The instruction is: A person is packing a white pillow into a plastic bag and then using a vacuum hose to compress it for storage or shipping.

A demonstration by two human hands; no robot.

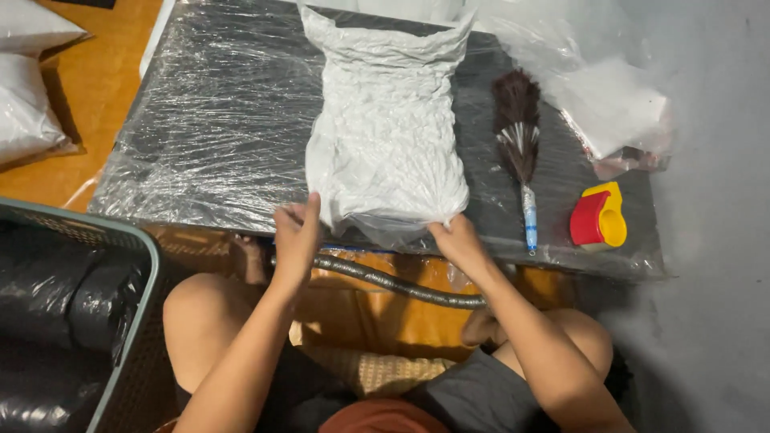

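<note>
Head view: the far edge of the low table (200, 120) is cut off at the top of the frame, and the table's dark top is wrapped in crinkled clear film, so its surface is hard to read. A ribbed grey hose (401, 282) runs under the near edge, its left end hidden behind the left hand (295, 234). What fills the vacuum-packed white bag (387, 128) cannot be made out through the wrinkled plastic.

A feather duster (517, 136) with dark plumes and a pale blue handle lies right of the bag, handle toward the near edge. Nearer the near right corner sits a red and yellow tape dispenser (597, 218), and loose clear plastic bags (609, 104) pile at the far right edge. A green-rimmed basket (120, 321) with dark bundles stands on the floor at left, and white packed bags (28, 88) lie on the orange floor beyond.

The white bag lies along the middle of the table, its near end at the near edge. The left hand pinches the bag's near left corner, fingers curled on the plastic; the right hand (459, 240) grips the near right corner, fingertips hidden under the bag.
</note>
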